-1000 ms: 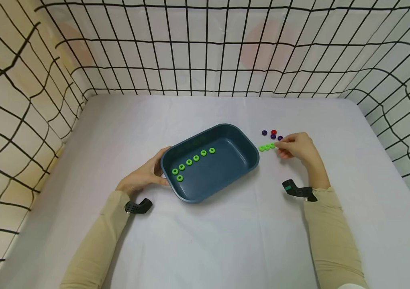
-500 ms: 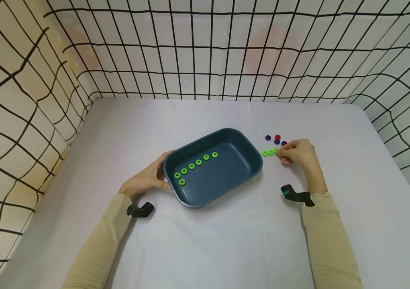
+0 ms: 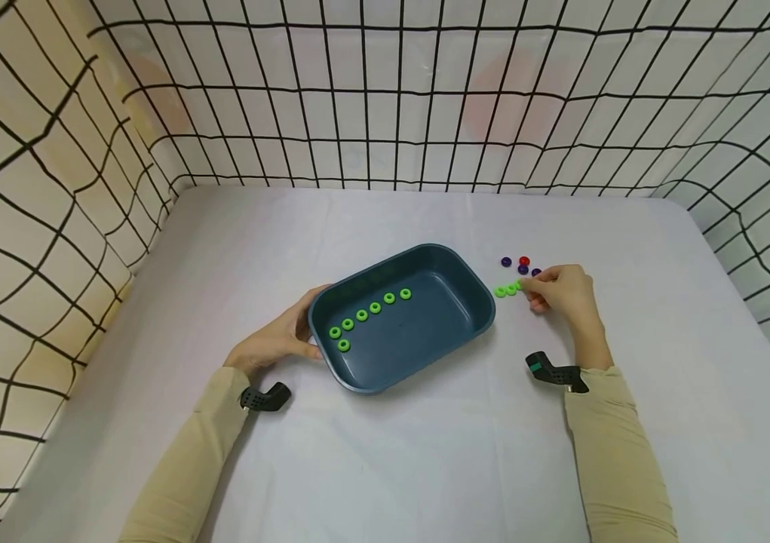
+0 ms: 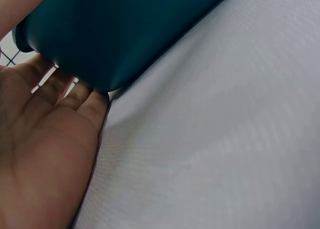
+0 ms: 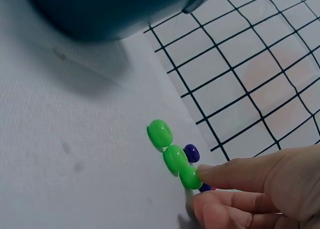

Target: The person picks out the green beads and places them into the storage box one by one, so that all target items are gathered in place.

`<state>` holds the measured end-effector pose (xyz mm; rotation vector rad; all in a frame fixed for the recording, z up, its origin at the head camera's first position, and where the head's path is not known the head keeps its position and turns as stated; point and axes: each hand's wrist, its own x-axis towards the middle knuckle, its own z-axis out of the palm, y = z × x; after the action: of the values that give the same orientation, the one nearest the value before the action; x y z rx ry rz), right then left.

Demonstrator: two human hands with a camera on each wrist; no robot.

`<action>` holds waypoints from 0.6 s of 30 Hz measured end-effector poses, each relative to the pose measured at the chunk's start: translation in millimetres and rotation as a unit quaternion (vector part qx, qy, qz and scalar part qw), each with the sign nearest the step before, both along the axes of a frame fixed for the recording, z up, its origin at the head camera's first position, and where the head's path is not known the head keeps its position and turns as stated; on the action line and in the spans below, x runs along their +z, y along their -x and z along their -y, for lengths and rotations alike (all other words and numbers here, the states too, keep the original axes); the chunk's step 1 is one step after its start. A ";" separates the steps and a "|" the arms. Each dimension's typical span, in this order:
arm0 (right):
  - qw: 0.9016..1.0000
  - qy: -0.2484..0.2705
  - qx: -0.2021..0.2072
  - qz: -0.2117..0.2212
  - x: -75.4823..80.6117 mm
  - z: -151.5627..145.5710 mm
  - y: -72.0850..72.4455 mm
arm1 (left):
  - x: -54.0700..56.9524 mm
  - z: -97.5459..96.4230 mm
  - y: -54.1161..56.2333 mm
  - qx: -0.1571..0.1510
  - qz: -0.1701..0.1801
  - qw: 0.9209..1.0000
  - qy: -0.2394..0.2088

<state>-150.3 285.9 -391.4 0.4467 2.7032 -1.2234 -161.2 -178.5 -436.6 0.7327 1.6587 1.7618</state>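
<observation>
My left hand (image 3: 279,338) holds the left end of a dark blue tray (image 3: 418,362), thumb along the near side and fingers around the far side. In the left wrist view its fingers (image 4: 75,96) lie against the tray's lower edge. Several green ring beads (image 3: 375,308) form a slanting line inside the tray, with one set below the line's left end. On the table to the right, my right hand (image 3: 564,290) pinches the end green bead (image 5: 190,177) of a row of three, its other fingers curled. A middle green bead (image 5: 175,159) and a far green bead (image 5: 160,133) complete the row.
Behind the green row lie several purple beads (image 3: 506,262) and a red bead (image 3: 524,261). White cloth (image 3: 418,467) covers the table. Black wire mesh (image 3: 396,94) stands along the back and both sides. A black wrist camera (image 3: 554,372) sits on each wrist.
The whole head view has shifted slightly down and right. My right hand stays at the end green bead, covering slightly more of it; the tray and left hand keep their places.
</observation>
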 end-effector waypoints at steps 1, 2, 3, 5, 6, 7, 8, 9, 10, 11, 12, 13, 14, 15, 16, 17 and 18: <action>1.000 -0.003 -0.005 -0.002 0.2 1.1 -0.1 | 0.1 0.1 0.0 0.001 0.000 1.000 0.002; 1.000 -0.004 -0.008 -0.004 0.1 1.9 -0.1 | 0.1 0.1 0.1 0.001 0.000 1.000 0.002; 1.000 -0.007 -0.009 -0.007 -0.1 2.6 0.1 | 0.2 0.2 0.3 0.001 0.000 1.000 0.002; 1.000 -0.009 -0.013 -0.014 0.3 3.7 -0.4 | 0.3 0.1 0.3 0.001 0.000 1.000 0.002; 1.000 -0.009 -0.013 -0.016 0.3 4.0 -0.3 | 0.5 0.1 0.2 0.001 -0.001 1.000 0.003; 1.000 -0.008 -0.012 -0.018 0.1 3.9 0.1 | 0.3 0.2 0.4 0.001 -0.002 1.000 0.003; 1.000 -0.006 -0.011 -0.020 0.0 4.1 0.3 | 0.1 0.3 0.7 0.000 -0.002 1.000 0.001; 1.000 -0.004 -0.010 -0.022 0.0 4.5 0.5 | 0.0 0.4 0.8 0.000 -0.002 1.000 0.001; 1.000 -0.001 -0.009 -0.023 0.3 4.9 0.6 | -0.2 0.5 0.9 0.000 -0.003 1.000 0.001; 1.000 0.002 -0.007 -0.023 0.3 5.1 0.8 | -0.4 0.6 1.0 -0.001 -0.003 1.000 0.000; 1.000 0.005 -0.006 -0.021 0.3 5.2 1.1 | -0.4 0.6 1.0 -0.001 -0.003 1.000 0.000; 1.000 0.009 -0.004 -0.020 0.5 5.4 1.2 | -0.5 0.5 0.9 -0.002 -0.002 1.000 0.001; 1.000 0.010 -0.003 -0.018 0.8 5.6 1.2 | -0.2 0.5 0.6 -0.001 -0.001 1.000 0.002; 1.000 0.012 -0.003 -0.016 1.1 5.7 1.3 | 0.2 0.5 0.1 0.000 0.000 1.000 0.003; 1.000 0.013 -0.002 -0.013 1.4 6.0 1.2 | 0.5 0.5 -0.3 0.001 0.001 1.000 0.005; 1.000 0.015 -0.001 -0.011 1.5 5.9 1.2 | 0.7 0.5 -0.6 0.001 0.002 1.000 0.005; 1.000 0.014 -0.001 -0.009 1.6 5.9 1.2 | 1.1 0.4 -0.9 0.002 0.003 1.000 0.006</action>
<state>-151.6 280.0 -389.8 0.4368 2.6965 -1.2700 -160.3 -178.9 -435.5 0.7185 1.6672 1.7532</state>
